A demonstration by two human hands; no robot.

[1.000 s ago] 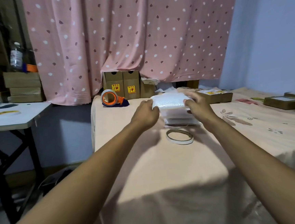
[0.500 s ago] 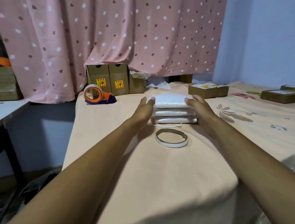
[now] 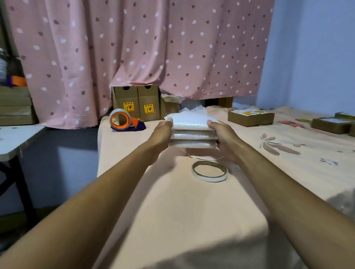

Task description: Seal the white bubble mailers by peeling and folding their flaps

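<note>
Gripping a Stack of White Mailers From Both Sides

Reaching forward over the peach-clothed table (image 3: 157,211), both bare forearms stretch toward its middle. A thin tape ring (image 3: 210,171) lies flat just nearer than the hands. The left hand (image 3: 161,133) and right hand (image 3: 224,137) press against opposite ends of the stack of white bubble mailers (image 3: 192,133), fingers curled round its edges; the top mailer tilts up at the left. Farther back sits an orange tape dispenser (image 3: 124,123), then cardboard boxes (image 3: 136,102) under a pink spotted curtain (image 3: 143,47).
</note>
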